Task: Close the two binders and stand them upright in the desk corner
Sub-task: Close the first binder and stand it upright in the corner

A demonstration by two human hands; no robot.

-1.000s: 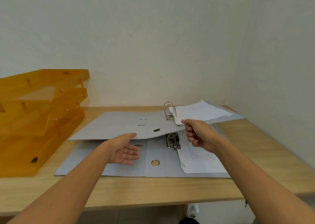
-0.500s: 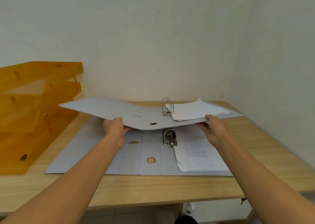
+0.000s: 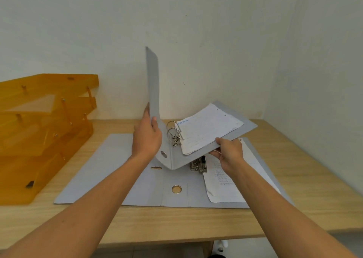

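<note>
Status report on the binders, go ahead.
Left hand grips top binder front cover, raised upright. Right hand grips its back cover. Bottom binder open flat underneath. Corner unobstructed.

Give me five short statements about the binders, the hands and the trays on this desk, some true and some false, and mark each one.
1. The left hand holds the raised front cover of the upper grey lever-arch binder. True.
2. The lower grey lever-arch binder is closed. False: it lies open and flat on the wooden desk.
3. The right hand grips the upper binder's paper-bearing side. True.
4. The stacked orange plastic letter trays sit at the desk's right end. False: they are at the left.
5. The upper binder's metal rings hold no sheets. False: a stack of white paper is on them.
</note>
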